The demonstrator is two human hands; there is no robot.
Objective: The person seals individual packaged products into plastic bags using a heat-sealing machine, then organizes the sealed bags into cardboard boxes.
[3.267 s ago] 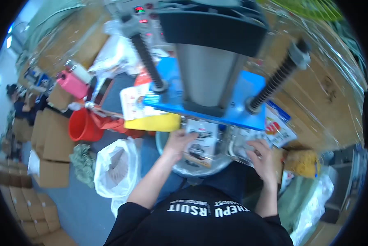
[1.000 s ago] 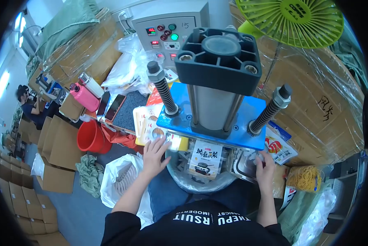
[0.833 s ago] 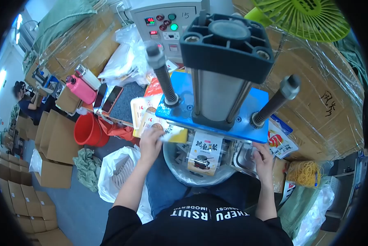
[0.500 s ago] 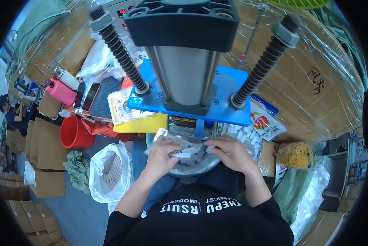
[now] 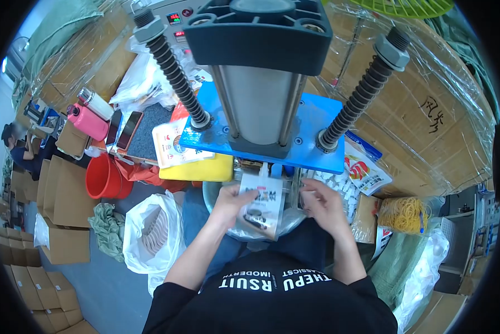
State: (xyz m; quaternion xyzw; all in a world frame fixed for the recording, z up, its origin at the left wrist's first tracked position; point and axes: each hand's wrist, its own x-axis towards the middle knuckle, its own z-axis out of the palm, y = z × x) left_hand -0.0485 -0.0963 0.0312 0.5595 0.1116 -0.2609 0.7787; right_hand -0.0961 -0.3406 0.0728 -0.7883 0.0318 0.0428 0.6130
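Facing upward with its printed side, a white pouch (image 5: 265, 207) is being held over the plastic-lined tub (image 5: 289, 226), near the front edge of the blue press plate (image 5: 312, 131), its left edge being clamped in the grip of the left hand (image 5: 226, 205). Just beside it, the right hand (image 5: 325, 207) is being held with fingers bent; whether anything is being pinched there cannot be told. Near the left hand, a yellow packet (image 5: 202, 169) is being partly covered by printed packets (image 5: 171, 149).
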